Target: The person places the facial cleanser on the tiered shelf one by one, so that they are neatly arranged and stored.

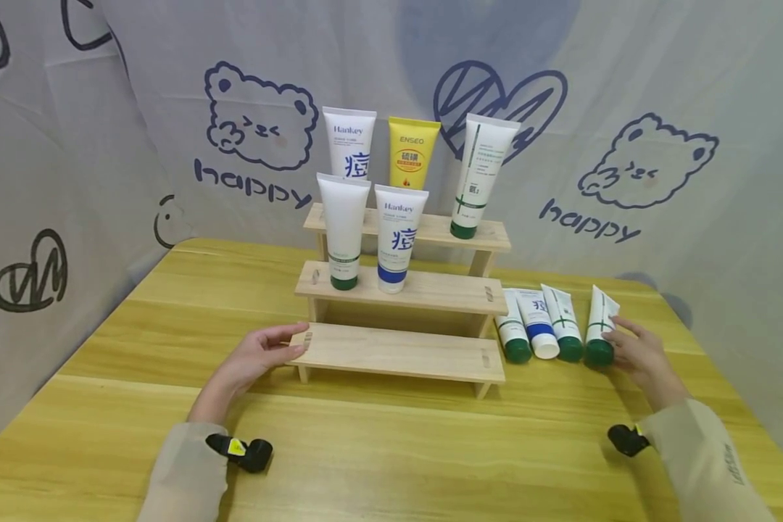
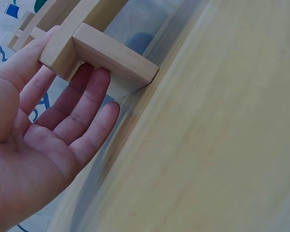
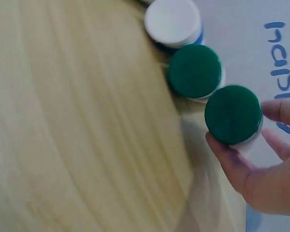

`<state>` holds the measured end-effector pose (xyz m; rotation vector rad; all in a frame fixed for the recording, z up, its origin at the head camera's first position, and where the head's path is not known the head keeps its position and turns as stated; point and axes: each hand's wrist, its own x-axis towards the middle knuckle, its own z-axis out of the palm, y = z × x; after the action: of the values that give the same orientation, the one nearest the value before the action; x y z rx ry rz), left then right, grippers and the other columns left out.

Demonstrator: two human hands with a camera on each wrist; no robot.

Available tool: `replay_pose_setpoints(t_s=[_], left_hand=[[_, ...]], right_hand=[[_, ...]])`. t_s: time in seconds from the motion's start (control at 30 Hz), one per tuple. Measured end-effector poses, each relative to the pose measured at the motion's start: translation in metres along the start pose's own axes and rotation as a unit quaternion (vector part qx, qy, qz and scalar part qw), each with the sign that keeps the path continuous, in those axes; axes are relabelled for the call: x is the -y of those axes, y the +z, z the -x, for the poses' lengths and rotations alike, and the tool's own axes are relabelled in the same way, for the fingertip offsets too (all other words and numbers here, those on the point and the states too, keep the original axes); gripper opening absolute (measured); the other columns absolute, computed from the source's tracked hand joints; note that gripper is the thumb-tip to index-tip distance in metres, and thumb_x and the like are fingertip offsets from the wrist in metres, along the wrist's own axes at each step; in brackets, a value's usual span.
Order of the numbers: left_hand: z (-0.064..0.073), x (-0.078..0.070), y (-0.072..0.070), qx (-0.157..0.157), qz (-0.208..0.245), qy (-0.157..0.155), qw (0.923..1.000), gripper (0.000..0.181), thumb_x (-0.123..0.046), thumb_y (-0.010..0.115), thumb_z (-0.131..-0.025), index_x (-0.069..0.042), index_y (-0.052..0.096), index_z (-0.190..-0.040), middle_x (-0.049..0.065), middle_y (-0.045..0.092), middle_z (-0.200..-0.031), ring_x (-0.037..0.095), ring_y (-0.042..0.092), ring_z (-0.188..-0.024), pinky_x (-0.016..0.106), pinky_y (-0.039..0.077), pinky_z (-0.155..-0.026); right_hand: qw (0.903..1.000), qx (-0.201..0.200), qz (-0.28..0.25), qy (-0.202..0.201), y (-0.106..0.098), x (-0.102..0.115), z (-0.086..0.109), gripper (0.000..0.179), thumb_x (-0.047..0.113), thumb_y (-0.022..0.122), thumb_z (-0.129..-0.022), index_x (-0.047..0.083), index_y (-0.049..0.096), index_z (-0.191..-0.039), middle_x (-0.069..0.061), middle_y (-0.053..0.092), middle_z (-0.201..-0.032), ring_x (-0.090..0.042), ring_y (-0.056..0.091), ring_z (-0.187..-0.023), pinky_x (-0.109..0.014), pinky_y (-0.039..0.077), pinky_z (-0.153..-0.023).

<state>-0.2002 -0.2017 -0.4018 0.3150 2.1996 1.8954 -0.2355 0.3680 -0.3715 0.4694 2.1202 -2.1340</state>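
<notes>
A three-step wooden display stand (image 1: 398,351) stands on the table, and my left hand (image 1: 261,355) grips the left end of its lowest step. In the left wrist view, the fingers (image 2: 87,113) curl at the board's end beside a support leg (image 2: 116,53). Off to the right, my right hand (image 1: 642,355) holds a white squeeze tube with a green cap (image 1: 600,326) between thumb and fingers. The right wrist view shows that green cap (image 3: 233,115) end-on. Just left of it lie several more tubes (image 1: 564,322), with green or white caps.
On the middle step stand a white green-capped tube (image 1: 344,232) and a white-and-blue tube (image 1: 399,239). The top step carries a white-and-blue tube (image 1: 350,141), a yellow tube (image 1: 414,152) and a white green-capped tube (image 1: 483,174). A printed curtain (image 1: 378,43) hangs behind the table (image 1: 398,464).
</notes>
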Motion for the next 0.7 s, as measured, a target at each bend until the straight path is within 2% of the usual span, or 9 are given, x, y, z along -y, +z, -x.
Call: replay_pose_setpoints(t_s=[0.07,0.13,0.17,0.23,0.3,0.4,0.5,0.57,0.7], left_hand=[[0.000,0.000,0.000,0.000,0.000,-0.001,1.0000,0.052,-0.017,0.061,-0.086,0.005,0.042,-0.130,0.021,0.045,-0.124,0.012,0.051,-0.094,0.025,0.044,-0.078],[0.000,0.000,0.000,0.000,0.000,-0.002,1.0000,0.052,-0.017,0.061,-0.086,0.005,0.042,-0.130,0.020,0.045,-0.124,0.012,0.051,-0.094,0.024,0.044,-0.078],[0.000,0.000,0.000,0.000,0.000,-0.001,1.0000,0.052,-0.017,0.061,-0.086,0.005,0.042,-0.130,0.020,0.045,-0.124,0.012,0.051,-0.094,0.024,0.044,-0.078],[0.000,0.000,0.000,0.002,0.000,0.000,1.0000,0.052,-0.017,0.061,-0.086,0.005,0.042,-0.130,0.020,0.045,-0.124,0.012,0.051,-0.094,0.024,0.044,-0.078],[0.001,0.000,0.000,0.002,0.000,0.002,1.0000,0.052,-0.017,0.061,-0.086,0.005,0.042,-0.129,0.020,0.045,-0.124,0.012,0.051,-0.093,0.025,0.045,-0.077],[0.001,0.000,0.000,0.001,-0.002,0.003,1.0000,0.052,-0.017,0.061,-0.086,0.005,0.042,-0.129,0.020,0.046,-0.123,0.012,0.051,-0.093,0.025,0.045,-0.077],[0.000,0.000,0.000,-0.001,-0.002,0.002,1.0000,0.052,-0.017,0.061,-0.086,0.005,0.042,-0.129,0.020,0.046,-0.124,0.013,0.051,-0.093,0.025,0.045,-0.077],[0.000,0.000,0.000,-0.002,-0.002,0.000,1.0000,0.052,-0.017,0.061,-0.086,0.005,0.043,-0.129,0.020,0.045,-0.125,0.013,0.051,-0.094,0.025,0.045,-0.077],[0.001,-0.001,0.001,-0.003,-0.002,0.000,1.0000,0.051,-0.017,0.061,-0.086,0.005,0.043,-0.129,0.021,0.044,-0.126,0.013,0.050,-0.094,0.025,0.045,-0.077]], right_hand=[[0.9992,0.015,-0.037,0.006,-0.001,0.003,0.001,0.041,0.005,0.056,-0.085,0.020,0.042,-0.120,0.005,0.056,-0.070,-0.008,0.057,-0.058,-0.023,0.049,-0.056],[0.9980,0.023,-0.057,0.013,0.000,0.006,0.002,0.060,0.007,0.059,-0.085,0.017,0.029,-0.136,0.006,0.057,-0.073,-0.008,0.058,-0.061,-0.023,0.048,-0.057],[0.9976,0.024,-0.064,0.016,0.000,0.007,0.002,0.063,0.008,0.060,-0.085,0.017,0.026,-0.137,0.006,0.057,-0.073,-0.009,0.058,-0.062,-0.023,0.048,-0.058],[0.9968,0.024,-0.074,0.019,0.000,0.008,0.003,0.061,0.008,0.060,-0.084,0.019,0.028,-0.136,0.007,0.057,-0.073,-0.009,0.059,-0.063,-0.023,0.048,-0.058],[0.9961,0.022,-0.085,0.015,0.001,0.009,0.004,0.045,0.007,0.060,-0.084,0.021,0.039,-0.122,0.006,0.058,-0.072,-0.009,0.059,-0.063,-0.023,0.048,-0.057],[0.9940,0.021,-0.107,0.010,0.003,0.010,0.006,0.033,0.004,0.060,-0.084,0.022,0.042,-0.106,0.003,0.060,-0.072,-0.009,0.060,-0.063,-0.023,0.048,-0.055],[0.9923,0.023,-0.122,0.006,0.005,0.011,0.008,0.049,0.003,0.062,-0.082,0.022,0.037,-0.120,0.003,0.060,-0.074,-0.009,0.060,-0.065,-0.023,0.048,-0.057],[0.9915,0.027,-0.127,0.001,0.008,0.012,0.009,0.068,0.001,0.063,-0.081,0.022,0.027,-0.134,0.003,0.059,-0.076,-0.010,0.060,-0.067,-0.024,0.049,-0.058],[0.9922,0.044,-0.113,-0.028,0.014,0.013,0.009,0.089,-0.003,0.061,-0.081,0.022,0.004,-0.145,-0.001,0.048,-0.096,-0.010,0.061,-0.072,-0.027,0.050,-0.063]])
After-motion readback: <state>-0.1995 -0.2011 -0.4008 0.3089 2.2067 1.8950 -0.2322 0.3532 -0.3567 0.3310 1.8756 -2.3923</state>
